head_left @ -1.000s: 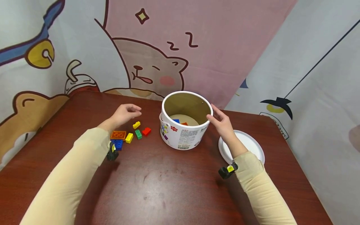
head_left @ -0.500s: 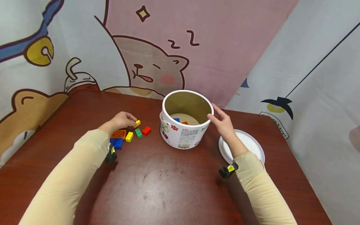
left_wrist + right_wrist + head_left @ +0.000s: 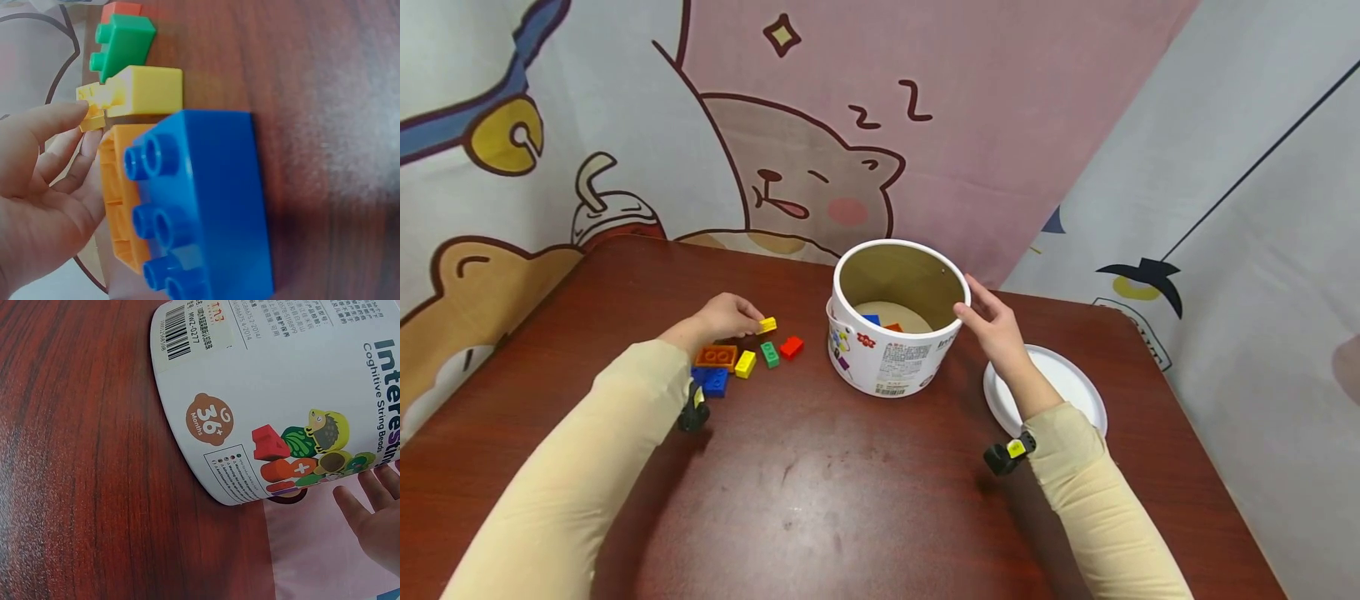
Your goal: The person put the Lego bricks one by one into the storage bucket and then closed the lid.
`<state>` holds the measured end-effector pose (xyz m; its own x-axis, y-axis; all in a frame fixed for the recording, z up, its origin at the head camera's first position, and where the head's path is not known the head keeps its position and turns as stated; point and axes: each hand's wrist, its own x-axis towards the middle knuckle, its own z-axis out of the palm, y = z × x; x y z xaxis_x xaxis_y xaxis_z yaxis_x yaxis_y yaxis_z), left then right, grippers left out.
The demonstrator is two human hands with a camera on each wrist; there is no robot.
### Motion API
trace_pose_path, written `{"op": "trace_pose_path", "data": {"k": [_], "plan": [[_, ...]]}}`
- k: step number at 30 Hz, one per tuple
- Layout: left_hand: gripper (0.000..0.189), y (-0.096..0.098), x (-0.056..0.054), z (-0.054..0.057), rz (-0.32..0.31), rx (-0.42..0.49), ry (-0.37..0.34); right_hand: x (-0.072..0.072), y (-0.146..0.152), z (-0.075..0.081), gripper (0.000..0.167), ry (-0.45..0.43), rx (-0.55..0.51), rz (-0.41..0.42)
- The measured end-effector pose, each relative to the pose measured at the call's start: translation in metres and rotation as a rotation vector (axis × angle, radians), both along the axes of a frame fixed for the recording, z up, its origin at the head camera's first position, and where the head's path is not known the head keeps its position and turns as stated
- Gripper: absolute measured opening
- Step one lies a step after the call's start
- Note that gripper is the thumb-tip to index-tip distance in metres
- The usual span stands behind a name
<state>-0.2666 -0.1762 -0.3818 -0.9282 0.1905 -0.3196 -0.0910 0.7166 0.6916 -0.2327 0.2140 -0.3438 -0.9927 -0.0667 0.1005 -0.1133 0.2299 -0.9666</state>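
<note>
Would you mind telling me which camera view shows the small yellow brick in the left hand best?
The head view: the small yellow brick shows whole, pinched at the fingers of the left hand. The left wrist view shows it partly hidden behind a fingertip and another yellow brick. The right wrist view does not show it.

Bright, even light from overhead; a soft sheen sits on the table (image 3: 820,492), with faint shadows under both sleeves. Edges bow with wide-angle distortion. The blue brick (image 3: 200,200) looks blurred up close.
</note>
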Motion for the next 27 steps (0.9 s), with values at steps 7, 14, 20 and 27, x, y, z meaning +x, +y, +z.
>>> {"op": "trace_pose_path", "data": {"k": [7, 14, 20, 27], "plan": [[0.027, 0.001, -0.002, 0.008, -0.014, 0.092, 0.034, 0.000, 0.001, -0.001, 0.056, 0.000, -0.004, -0.002], [0.028, 0.001, -0.002, 0.020, -0.007, 0.170, 0.096, 0.000, 0.002, -0.002, 0.056, 0.002, -0.003, 0.000], [0.029, 0.000, -0.002, 0.035, -0.008, 0.214, 0.176, 0.000, 0.000, -0.001, 0.056, 0.004, -0.020, 0.006], [0.027, 0.000, -0.003, 0.048, 0.011, 0.243, 0.214, 0.001, 0.000, 0.000, 0.056, 0.001, -0.023, 0.006]]}}
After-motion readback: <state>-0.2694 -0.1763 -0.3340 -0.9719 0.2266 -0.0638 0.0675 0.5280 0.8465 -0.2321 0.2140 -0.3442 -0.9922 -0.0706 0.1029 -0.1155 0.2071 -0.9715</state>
